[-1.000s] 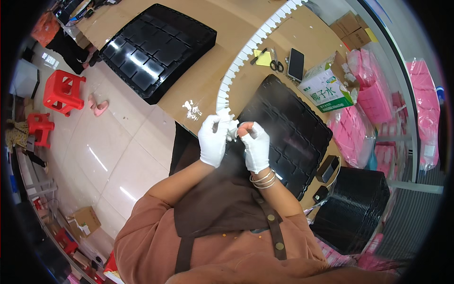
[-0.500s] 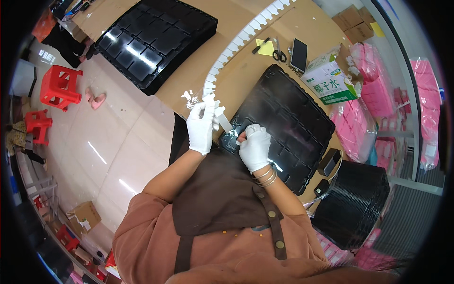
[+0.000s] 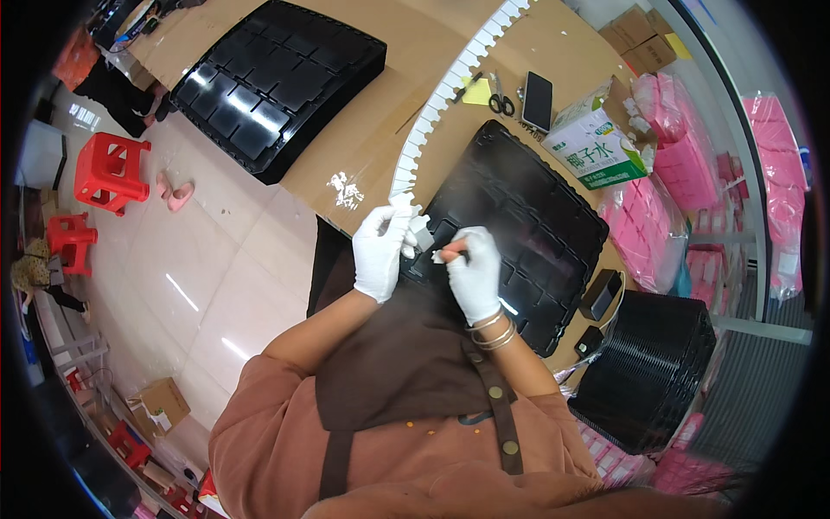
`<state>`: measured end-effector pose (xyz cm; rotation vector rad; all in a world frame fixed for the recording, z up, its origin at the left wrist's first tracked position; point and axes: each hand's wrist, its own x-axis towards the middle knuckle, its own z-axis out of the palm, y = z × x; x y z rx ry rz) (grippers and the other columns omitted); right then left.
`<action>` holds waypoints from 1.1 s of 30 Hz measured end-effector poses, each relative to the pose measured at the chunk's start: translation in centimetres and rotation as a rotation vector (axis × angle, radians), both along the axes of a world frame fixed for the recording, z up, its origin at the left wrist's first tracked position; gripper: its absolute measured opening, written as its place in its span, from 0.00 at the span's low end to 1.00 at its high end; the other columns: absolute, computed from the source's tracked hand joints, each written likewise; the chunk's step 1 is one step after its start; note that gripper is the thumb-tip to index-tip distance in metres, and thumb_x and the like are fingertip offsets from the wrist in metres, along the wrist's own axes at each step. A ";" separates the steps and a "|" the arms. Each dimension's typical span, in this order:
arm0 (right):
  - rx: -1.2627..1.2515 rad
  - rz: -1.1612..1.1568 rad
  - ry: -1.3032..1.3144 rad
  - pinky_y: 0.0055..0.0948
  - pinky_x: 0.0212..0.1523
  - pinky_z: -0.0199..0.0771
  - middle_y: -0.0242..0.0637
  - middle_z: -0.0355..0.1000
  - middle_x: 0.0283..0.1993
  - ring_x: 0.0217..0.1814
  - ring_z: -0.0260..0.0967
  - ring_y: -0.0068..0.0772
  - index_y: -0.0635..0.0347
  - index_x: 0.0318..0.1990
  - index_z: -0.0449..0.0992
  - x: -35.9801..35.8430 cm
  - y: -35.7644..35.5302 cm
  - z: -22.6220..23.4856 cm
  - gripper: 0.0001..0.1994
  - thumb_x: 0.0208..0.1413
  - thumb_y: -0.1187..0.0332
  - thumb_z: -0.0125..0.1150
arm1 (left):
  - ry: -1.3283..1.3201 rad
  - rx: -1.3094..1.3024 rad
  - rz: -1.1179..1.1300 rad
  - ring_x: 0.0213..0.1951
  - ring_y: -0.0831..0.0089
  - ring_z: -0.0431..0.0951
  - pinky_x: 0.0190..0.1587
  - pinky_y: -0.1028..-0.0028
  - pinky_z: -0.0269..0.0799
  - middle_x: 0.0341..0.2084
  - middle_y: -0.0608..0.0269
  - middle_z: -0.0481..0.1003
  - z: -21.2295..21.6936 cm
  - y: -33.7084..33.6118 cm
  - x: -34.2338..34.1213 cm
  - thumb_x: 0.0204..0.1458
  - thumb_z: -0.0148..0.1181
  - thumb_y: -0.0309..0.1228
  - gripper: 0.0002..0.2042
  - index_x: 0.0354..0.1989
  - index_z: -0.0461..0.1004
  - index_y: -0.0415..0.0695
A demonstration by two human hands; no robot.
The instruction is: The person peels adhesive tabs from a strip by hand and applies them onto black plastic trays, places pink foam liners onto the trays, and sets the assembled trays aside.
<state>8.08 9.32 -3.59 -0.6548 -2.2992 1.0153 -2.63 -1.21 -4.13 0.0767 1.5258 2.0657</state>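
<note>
Glossy pale tiled floor [image 3: 207,259] is reflecting light beside the brown tabletop [image 3: 380,130]; red plastic stools [image 3: 108,171] are standing on it

Background: scissors [image 3: 499,102] and a dark phone [image 3: 538,100] lie near a green-and-white carton [image 3: 595,145] on the brown table [image 3: 363,130]. A second black tray [image 3: 277,82] rests upper left. Red stools [image 3: 108,171] stand on the floor.

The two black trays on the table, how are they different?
The near black tray lies right in front of the left hand and right hand, which work at its near edge; the far black tray lies away from both hands. The white strip runs along the near tray's left side, well apart from the far tray. Both are black, glossy and split into compartments, and both rest on the brown table.
</note>
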 end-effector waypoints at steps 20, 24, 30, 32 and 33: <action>-0.147 -0.095 0.067 0.31 0.34 0.66 0.37 0.66 0.28 0.31 0.67 0.35 0.61 0.23 0.69 2.3 -0.1 0.4 0.08 0.40 0.81 0.63 | 0.005 -0.006 0.036 0.20 0.86 0.68 0.22 0.85 0.65 0.19 0.69 0.70 -0.4 -0.5 -0.6 0.60 0.54 0.37 0.12 0.38 0.73 0.39; -0.739 -0.019 0.196 0.21 0.38 0.69 0.33 0.70 0.36 0.33 0.68 0.21 0.65 0.31 0.72 0.1 -0.4 2.2 0.04 0.49 0.77 0.61 | -0.039 0.022 -0.031 0.21 0.83 0.71 0.23 0.83 0.67 0.20 0.66 0.72 0.4 0.4 1.2 0.60 0.54 0.35 0.11 0.38 0.73 0.38; -0.347 -0.055 0.070 0.30 0.42 0.69 0.36 0.72 0.35 0.37 0.69 0.33 0.62 0.25 0.73 -0.5 0.0 -0.2 0.05 0.42 0.76 0.65 | 0.011 0.001 -0.005 0.25 0.82 0.74 0.26 0.82 0.72 0.31 0.58 0.77 0.8 0.2 0.6 0.60 0.53 0.32 0.10 0.39 0.72 0.35; 0.021 0.056 -0.235 0.42 0.40 0.67 0.40 0.71 0.32 0.39 0.68 0.46 0.59 0.22 0.73 -0.2 0.1 -0.6 0.07 0.35 0.73 0.67 | 0.016 0.031 0.060 0.25 0.81 0.73 0.26 0.83 0.69 0.22 0.65 0.73 0.2 -0.1 -0.1 0.61 0.53 0.34 0.12 0.41 0.73 0.35; 0.109 0.075 -0.347 0.42 0.38 0.67 0.39 0.71 0.31 0.38 0.68 0.45 0.58 0.22 0.74 -0.3 -0.2 -1.1 0.07 0.35 0.73 0.67 | 0.014 0.040 0.086 0.24 0.82 0.73 0.26 0.83 0.69 0.22 0.65 0.73 -0.1 -0.2 -0.6 0.61 0.53 0.34 0.12 0.42 0.73 0.36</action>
